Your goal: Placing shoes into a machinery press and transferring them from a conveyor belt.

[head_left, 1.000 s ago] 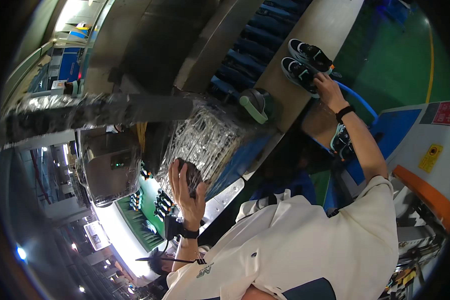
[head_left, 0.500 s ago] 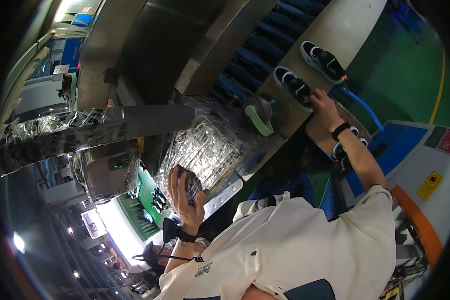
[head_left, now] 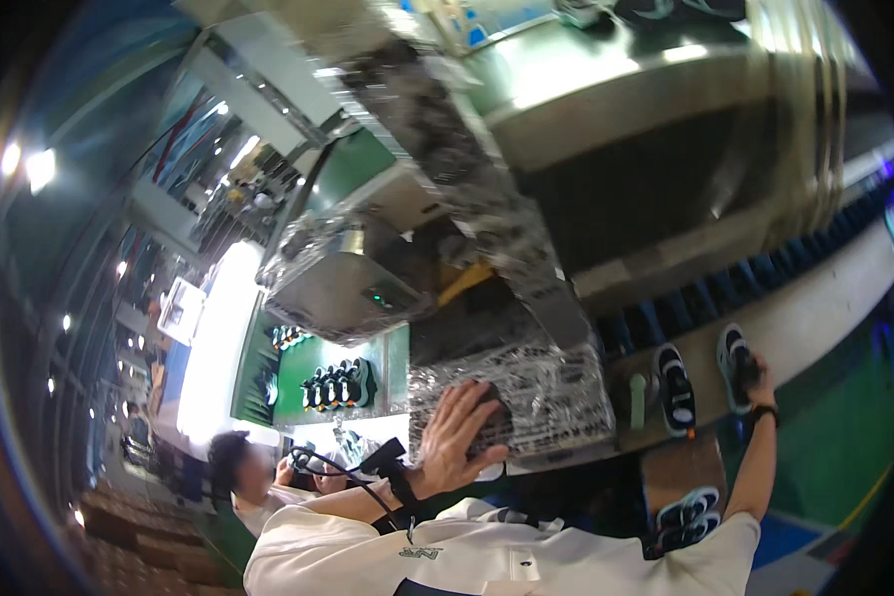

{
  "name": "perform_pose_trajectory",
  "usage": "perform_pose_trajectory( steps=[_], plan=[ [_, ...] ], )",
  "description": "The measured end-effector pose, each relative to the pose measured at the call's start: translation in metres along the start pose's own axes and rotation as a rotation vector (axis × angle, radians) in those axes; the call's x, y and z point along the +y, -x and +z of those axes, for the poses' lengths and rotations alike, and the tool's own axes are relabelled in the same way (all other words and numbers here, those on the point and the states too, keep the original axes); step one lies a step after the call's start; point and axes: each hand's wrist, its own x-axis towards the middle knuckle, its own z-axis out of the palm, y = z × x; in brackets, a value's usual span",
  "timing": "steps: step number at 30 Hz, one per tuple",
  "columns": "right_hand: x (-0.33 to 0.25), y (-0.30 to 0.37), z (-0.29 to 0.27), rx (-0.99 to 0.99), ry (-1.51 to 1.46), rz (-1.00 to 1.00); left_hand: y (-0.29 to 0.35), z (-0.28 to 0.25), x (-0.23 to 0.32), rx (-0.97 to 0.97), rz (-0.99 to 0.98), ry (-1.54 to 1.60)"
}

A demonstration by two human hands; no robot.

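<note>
My left hand [head_left: 457,439] lies on top of a plastic-wrapped box [head_left: 566,397], its fingers and thumb around a dark rounded object [head_left: 495,417] whose kind I cannot make out. Over at the right, my right hand [head_left: 760,381] grips the near end of a dark sneaker [head_left: 733,358] with a pale sole, on a light ledge. A second sneaker [head_left: 676,395], with an orange bit at its near end, stands to the left of that one. Beside it lies a pale green band [head_left: 638,401].
Further sneakers [head_left: 687,509] sit below the ledge by my right arm. A plastic-wrapped beam [head_left: 447,149] and machine housing [head_left: 343,296] rise beyond the box. Several sneakers [head_left: 336,385] stand on a green surface at left, near another person [head_left: 238,467]. A conveyor [head_left: 705,303] runs behind the ledge.
The view has turned and shifted left. My right hand has gone from the sneaker beside the green band to the one farther right. My left hand stays on the dark object.
</note>
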Motion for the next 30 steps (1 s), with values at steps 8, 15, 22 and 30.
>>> perform_pose_trajectory(
  steps=[8,15,22,30],
  plan=[
    [-0.080,0.059,0.036,0.039,0.035,-0.093,-0.007,-0.075,-0.024,0.045,0.087,0.328],
    [-0.355,0.155,-0.039,0.625,-0.257,-0.300,-0.085,-0.309,-0.232,0.539,-0.029,0.001],
    [-0.677,0.208,0.015,0.600,0.207,-0.819,-0.128,-0.307,-0.360,0.467,0.029,-0.149],
    [-0.959,-0.023,0.119,0.386,0.776,-1.312,0.001,-0.268,-0.383,0.423,0.238,-0.116]
  ],
)
